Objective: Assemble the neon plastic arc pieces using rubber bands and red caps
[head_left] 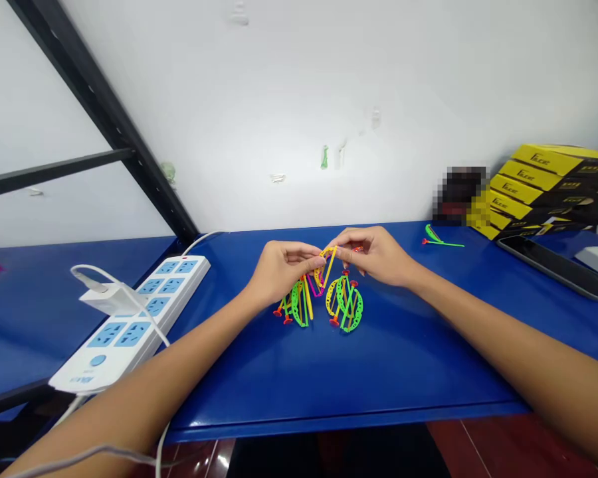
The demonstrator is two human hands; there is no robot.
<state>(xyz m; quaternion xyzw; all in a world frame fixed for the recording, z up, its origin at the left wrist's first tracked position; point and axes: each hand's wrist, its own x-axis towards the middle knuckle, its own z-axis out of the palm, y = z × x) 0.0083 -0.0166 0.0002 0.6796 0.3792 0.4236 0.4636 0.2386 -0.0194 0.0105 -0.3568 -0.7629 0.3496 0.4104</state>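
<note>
A small yellow plastic toy bow [331, 264] is raised between my two hands. My left hand [284, 269] is closed, thumb and fingers pinching the bow's curved side. My right hand [376, 255] pinches its upper end, near a thin yellow rod. A red tip shows by the right fingers; whether it belongs to the held piece I cannot tell. Beneath the left hand lie green and yellow toy bows [299, 305] with red-cupped arrows, partly covered by the fingers. Another green and yellow group [346, 302] lies below the right hand. A magenta piece [317, 287] shows between them.
The blue tabletop [369, 372] meets a white wall. A white power strip [129, 325] with a plugged-in charger and cables is on the left. To the right lie a green bow and arrow [436, 238], stacked yellow-black boxes [533, 182] and a dark phone-like slab [563, 265].
</note>
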